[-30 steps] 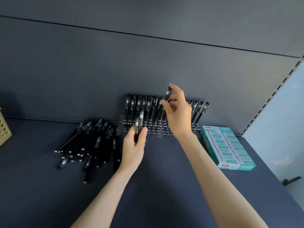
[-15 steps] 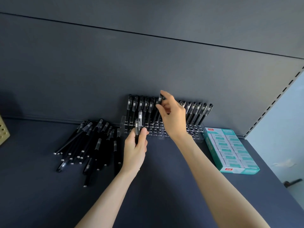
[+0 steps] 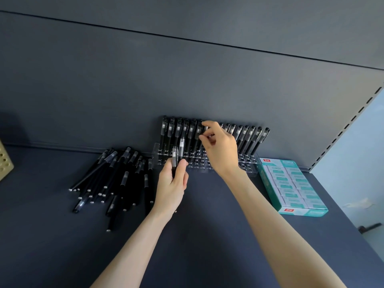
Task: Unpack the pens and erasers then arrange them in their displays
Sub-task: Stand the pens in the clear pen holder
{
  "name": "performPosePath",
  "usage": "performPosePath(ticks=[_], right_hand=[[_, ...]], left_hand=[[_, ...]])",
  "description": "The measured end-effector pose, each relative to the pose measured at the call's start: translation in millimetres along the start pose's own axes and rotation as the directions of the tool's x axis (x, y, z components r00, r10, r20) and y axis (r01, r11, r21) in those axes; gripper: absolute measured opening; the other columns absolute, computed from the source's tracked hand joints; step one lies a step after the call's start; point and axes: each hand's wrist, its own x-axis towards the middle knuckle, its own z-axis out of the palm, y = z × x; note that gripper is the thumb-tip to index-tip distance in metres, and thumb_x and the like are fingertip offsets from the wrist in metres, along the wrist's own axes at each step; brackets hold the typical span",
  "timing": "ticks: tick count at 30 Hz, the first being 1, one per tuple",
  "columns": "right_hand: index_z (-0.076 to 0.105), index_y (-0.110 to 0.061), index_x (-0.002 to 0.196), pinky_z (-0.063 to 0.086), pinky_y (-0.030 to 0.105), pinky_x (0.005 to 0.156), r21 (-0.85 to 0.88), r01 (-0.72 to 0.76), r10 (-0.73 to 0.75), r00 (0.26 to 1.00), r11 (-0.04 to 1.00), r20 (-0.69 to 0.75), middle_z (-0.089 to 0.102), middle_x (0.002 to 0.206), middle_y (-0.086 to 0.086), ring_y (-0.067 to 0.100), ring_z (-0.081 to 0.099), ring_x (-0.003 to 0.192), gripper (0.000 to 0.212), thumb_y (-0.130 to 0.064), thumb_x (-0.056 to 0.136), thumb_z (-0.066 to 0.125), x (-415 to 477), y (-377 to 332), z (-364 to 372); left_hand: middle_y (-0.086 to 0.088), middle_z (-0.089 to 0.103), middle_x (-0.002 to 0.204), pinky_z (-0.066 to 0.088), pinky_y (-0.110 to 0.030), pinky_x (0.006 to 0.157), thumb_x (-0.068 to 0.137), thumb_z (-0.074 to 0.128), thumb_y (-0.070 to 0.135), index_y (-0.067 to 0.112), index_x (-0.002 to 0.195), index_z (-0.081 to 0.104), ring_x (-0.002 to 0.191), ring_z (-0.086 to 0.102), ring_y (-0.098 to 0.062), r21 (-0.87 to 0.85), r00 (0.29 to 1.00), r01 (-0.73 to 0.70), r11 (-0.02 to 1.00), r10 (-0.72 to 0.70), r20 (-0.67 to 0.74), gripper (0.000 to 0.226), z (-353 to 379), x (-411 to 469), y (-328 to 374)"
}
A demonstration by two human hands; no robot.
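Note:
A clear acrylic pen display (image 3: 248, 164) with rows of holes stands against the dark back wall, its rear row filled with several upright black pens (image 3: 250, 140). My right hand (image 3: 220, 149) reaches over the display and pinches the cap of one pen (image 3: 204, 129) standing in that rear row. My left hand (image 3: 171, 181) grips two black pens (image 3: 177, 153) upright just in front of the display's left end. A loose pile of black pens (image 3: 116, 177) lies on the dark shelf to the left.
A teal and white box of erasers (image 3: 291, 187) lies to the right of the display. A tan perforated object (image 3: 5, 163) shows at the far left edge. A slotted shelf upright (image 3: 345, 127) runs along the right.
My right hand has lowered the pen from above the display down into the rear row. My left hand has stayed in place with its pens.

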Motion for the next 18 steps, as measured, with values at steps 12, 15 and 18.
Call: performPosePath(ticks=[12,15,18], right_hand=[[0.063,-0.018,0.1,0.055,0.027,0.076,0.571,-0.324,0.225,0.945,0.754,0.239,0.069,0.081,0.001,0.012,0.066,0.075,0.02,-0.009,0.083,0.069,-27,-12,-31],[0.063,-0.016,0.107,0.056,0.035,0.079,0.621,-0.364,0.256,0.931,0.694,0.259,0.07,0.086,0.01,0.018,0.066,0.078,0.022,-0.007,0.087,0.064,-28,-10,-34],[0.06,-0.023,0.11,0.057,0.032,0.078,0.644,-0.396,0.22,0.915,0.655,0.339,0.073,0.09,0.007,0.022,0.069,0.084,0.028,-0.007,0.087,0.063,-32,-10,-37]], left_hand=[[0.0,0.054,0.061,0.019,-0.021,0.039,0.092,0.059,0.03,0.01,0.097,0.061,0.042,0.028,-0.009,-0.112,0.972,0.124,0.986,-0.098,0.215,0.021,4,-6,2],[-0.003,0.054,0.062,0.02,-0.019,0.037,0.092,0.061,0.023,0.02,0.087,0.064,0.04,0.028,-0.009,-0.125,0.974,0.116,0.985,-0.089,0.207,0.007,4,-5,1],[-0.004,0.056,0.062,0.02,-0.018,0.037,0.093,0.06,0.025,0.025,0.082,0.065,0.039,0.027,-0.009,-0.143,0.97,0.12,0.982,-0.086,0.226,0.012,4,-5,1]])
